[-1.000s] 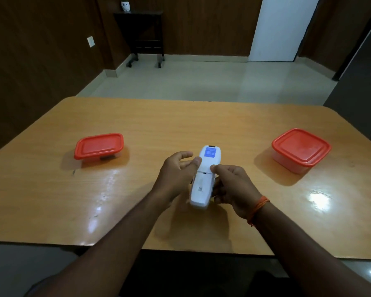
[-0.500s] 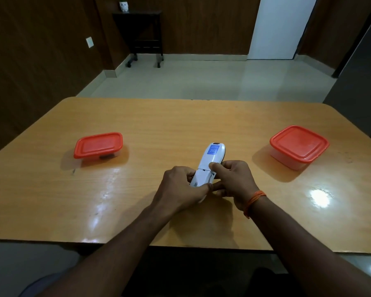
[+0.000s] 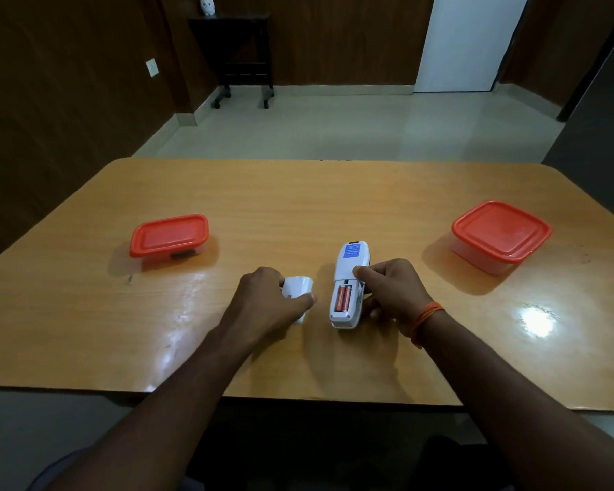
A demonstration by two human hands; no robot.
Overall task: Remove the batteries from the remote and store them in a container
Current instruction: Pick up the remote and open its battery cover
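The white remote (image 3: 348, 274) lies face down on the wooden table (image 3: 298, 207), its battery bay uncovered. Two red batteries (image 3: 344, 298) sit side by side in the bay. My right hand (image 3: 392, 290) grips the remote from its right side, thumb on its back. My left hand (image 3: 268, 301) holds the white battery cover (image 3: 296, 287) just left of the remote, low over the table. A flat container with a red lid (image 3: 169, 235) stands at the left, and a taller clear container with a red lid (image 3: 500, 235) at the right; both are closed.
The table's near edge runs just below my forearms. Beyond the far edge lie a tiled floor, a dark side table (image 3: 234, 47) on casters with a small white figure on it, and a white door (image 3: 465, 40).
The battery cover has come off the remote. My left hand has carried it to the left, away from the remote, baring the two batteries. My right hand still holds the remote.
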